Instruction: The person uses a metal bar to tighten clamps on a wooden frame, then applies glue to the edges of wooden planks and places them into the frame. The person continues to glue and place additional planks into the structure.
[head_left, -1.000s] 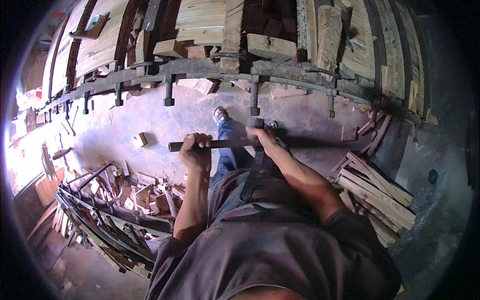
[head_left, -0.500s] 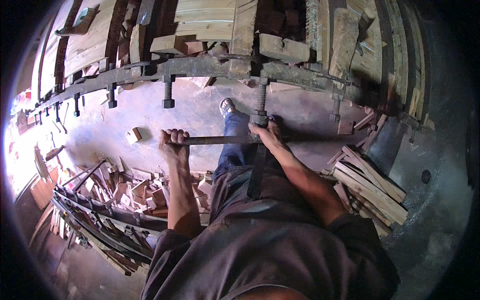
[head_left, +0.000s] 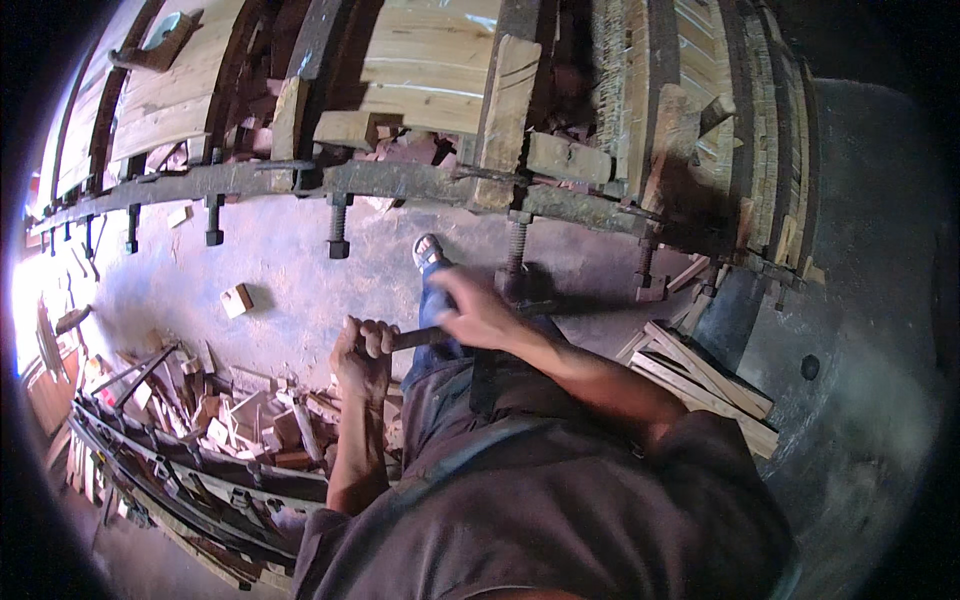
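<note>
The fingers of the left hand (head_left: 365, 352) are wrapped around one end of a dark bar (head_left: 418, 338), which is held near the centre of the view — angled from the fist between 2 and 3 o'clock. The right hand (head_left: 482, 312) is blurred beside the bar; whether its fingers are closed or spread cannot be told. A long rail (head_left: 400, 185), hung with threaded bolts (head_left: 338, 225), is seen at 12 o'clock — wooden boards (head_left: 425, 70) beyond it. At 8, offcuts (head_left: 270, 425) are heaped; planks (head_left: 715, 368) are piled between 3 and 4.
</note>
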